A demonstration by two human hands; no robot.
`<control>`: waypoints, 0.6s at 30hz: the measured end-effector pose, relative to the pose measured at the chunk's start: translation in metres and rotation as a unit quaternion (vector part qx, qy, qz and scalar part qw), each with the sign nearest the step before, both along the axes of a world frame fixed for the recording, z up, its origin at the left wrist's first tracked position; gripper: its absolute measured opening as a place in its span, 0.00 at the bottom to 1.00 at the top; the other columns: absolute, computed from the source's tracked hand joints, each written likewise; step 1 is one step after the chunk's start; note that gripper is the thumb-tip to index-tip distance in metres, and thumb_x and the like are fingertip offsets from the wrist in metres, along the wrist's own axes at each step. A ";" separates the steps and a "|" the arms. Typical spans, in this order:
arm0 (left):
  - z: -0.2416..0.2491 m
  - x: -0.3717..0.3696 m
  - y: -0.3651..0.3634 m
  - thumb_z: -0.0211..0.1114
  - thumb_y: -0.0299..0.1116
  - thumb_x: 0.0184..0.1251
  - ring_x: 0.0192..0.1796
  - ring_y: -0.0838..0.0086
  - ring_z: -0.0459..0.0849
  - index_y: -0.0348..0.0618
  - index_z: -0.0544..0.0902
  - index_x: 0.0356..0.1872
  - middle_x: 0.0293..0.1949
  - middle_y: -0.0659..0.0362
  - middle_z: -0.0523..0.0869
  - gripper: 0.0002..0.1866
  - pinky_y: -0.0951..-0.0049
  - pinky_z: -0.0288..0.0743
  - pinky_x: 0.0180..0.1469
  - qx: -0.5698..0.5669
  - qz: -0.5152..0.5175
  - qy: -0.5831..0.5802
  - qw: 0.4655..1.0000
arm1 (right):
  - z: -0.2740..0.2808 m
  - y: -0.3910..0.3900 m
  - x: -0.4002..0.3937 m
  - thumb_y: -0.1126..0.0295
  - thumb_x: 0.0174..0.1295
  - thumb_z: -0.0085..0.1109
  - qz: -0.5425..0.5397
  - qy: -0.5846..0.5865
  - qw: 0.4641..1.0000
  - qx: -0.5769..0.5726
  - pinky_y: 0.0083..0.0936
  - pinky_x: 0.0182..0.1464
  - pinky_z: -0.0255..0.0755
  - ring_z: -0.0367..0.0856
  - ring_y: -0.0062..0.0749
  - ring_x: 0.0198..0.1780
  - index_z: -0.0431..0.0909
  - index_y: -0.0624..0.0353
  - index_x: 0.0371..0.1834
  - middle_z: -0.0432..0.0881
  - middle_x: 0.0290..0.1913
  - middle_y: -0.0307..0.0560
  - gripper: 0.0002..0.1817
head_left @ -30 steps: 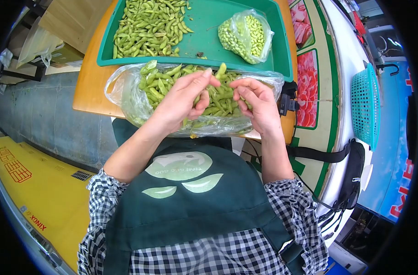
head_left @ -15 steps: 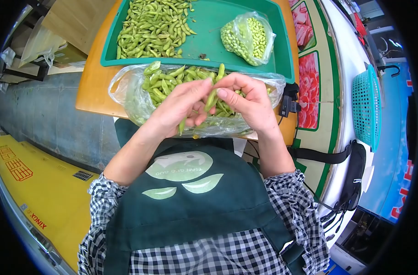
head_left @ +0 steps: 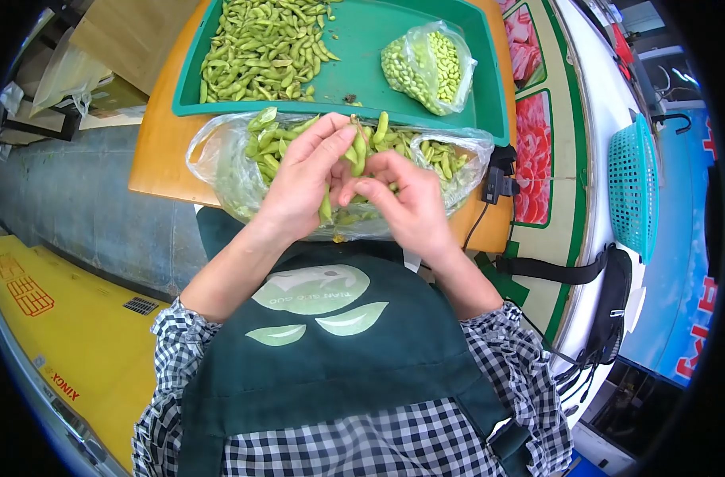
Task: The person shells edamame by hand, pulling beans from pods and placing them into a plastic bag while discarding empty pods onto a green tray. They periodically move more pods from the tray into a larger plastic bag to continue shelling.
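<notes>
My left hand [head_left: 305, 179] pinches the upper part of a green edamame pod [head_left: 359, 151] between thumb and fingers. Another pod [head_left: 325, 208] pokes out below its palm. My right hand [head_left: 406, 199] has its fingers curled in around the pod's lower end, partly hiding it. Both hands are above a clear plastic bag [head_left: 235, 187] full of unshelled pods [head_left: 443, 157], which lies open at the table's near edge.
Behind the bag, a green tray [head_left: 342, 67] holds a heap of pods [head_left: 259, 52] and a small bag of shelled beans [head_left: 430, 70]. It stands on a wooden table [head_left: 160, 151]. A black device with a cable [head_left: 499, 184] sits on the right. A teal basket [head_left: 634, 187] is farther right.
My right hand has moved down and slightly left, from the pod's upper side to its lower end. My left hand has risen and now grips the pod near its top.
</notes>
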State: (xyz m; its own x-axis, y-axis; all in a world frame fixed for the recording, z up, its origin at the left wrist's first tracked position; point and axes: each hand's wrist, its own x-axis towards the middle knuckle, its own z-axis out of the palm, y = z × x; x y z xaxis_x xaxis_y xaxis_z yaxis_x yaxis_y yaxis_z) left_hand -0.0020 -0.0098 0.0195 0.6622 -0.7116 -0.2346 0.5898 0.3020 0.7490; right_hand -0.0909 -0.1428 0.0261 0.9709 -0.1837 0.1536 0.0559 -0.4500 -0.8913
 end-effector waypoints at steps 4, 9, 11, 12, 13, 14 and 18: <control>-0.005 -0.002 0.000 0.53 0.35 0.73 0.16 0.85 0.68 0.42 0.74 0.39 0.30 0.66 0.76 0.08 0.85 0.58 0.18 -0.032 0.017 -0.019 0.999 | -0.005 0.003 0.005 0.72 0.61 0.59 -0.063 -0.068 0.989 -0.112 0.32 0.26 0.71 0.79 0.46 0.24 0.74 0.63 0.36 0.79 0.24 0.51 0.06; -0.008 0.004 0.008 0.55 0.33 0.70 0.18 0.85 0.67 0.40 0.75 0.37 0.26 0.65 0.75 0.07 0.84 0.58 0.19 0.006 -0.023 -0.056 0.998 | 0.004 -0.005 0.008 0.73 0.56 0.63 -0.054 -0.125 0.950 -0.281 0.33 0.25 0.71 0.79 0.41 0.24 0.72 0.61 0.33 0.77 0.24 0.48 0.08; -0.007 0.007 0.011 0.55 0.32 0.69 0.18 0.86 0.66 0.39 0.75 0.37 0.25 0.66 0.74 0.07 0.84 0.58 0.19 0.014 -0.061 -0.075 0.995 | 0.008 -0.007 0.008 0.73 0.54 0.64 -0.029 -0.151 0.934 -0.322 0.33 0.25 0.71 0.79 0.40 0.25 0.71 0.60 0.32 0.77 0.24 0.48 0.09; -0.007 0.008 0.012 0.56 0.32 0.68 0.18 0.86 0.66 0.39 0.76 0.36 0.24 0.66 0.74 0.07 0.84 0.57 0.20 0.013 -0.081 -0.080 0.993 | 0.011 -0.008 0.008 0.72 0.53 0.64 -0.013 -0.149 0.928 -0.341 0.33 0.24 0.71 0.78 0.40 0.25 0.70 0.59 0.30 0.75 0.24 0.47 0.10; -0.006 0.009 0.014 0.56 0.31 0.68 0.19 0.87 0.65 0.38 0.76 0.35 0.23 0.66 0.73 0.07 0.84 0.57 0.20 0.012 -0.102 -0.084 0.991 | 0.013 -0.009 0.007 0.72 0.53 0.64 0.002 -0.147 0.922 -0.359 0.32 0.23 0.70 0.78 0.39 0.25 0.68 0.58 0.28 0.74 0.23 0.46 0.11; -0.006 0.010 0.015 0.56 0.31 0.68 0.19 0.87 0.65 0.38 0.76 0.35 0.23 0.66 0.73 0.07 0.84 0.57 0.20 0.012 -0.102 -0.084 0.991 | 0.014 -0.010 0.007 0.72 0.53 0.64 0.002 -0.147 0.921 -0.359 0.32 0.23 0.70 0.78 0.39 0.25 0.68 0.58 0.28 0.74 0.23 0.46 0.11; -0.007 0.012 0.016 0.56 0.28 0.65 0.19 0.87 0.64 0.38 0.77 0.35 0.21 0.67 0.72 0.05 0.84 0.55 0.20 0.002 -0.127 -0.100 0.987 | 0.017 -0.012 0.005 0.71 0.54 0.62 0.035 -0.152 0.904 -0.397 0.32 0.22 0.69 0.77 0.37 0.25 0.67 0.57 0.26 0.72 0.22 0.44 0.11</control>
State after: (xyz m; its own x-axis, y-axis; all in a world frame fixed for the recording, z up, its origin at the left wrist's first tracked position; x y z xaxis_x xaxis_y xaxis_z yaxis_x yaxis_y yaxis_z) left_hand 0.0098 0.0062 0.0129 0.4958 -0.8599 -0.1213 0.4870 0.1596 0.8587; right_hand -0.0858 -0.1547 0.0429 0.8665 0.1623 0.4721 0.2973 -0.9275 -0.2267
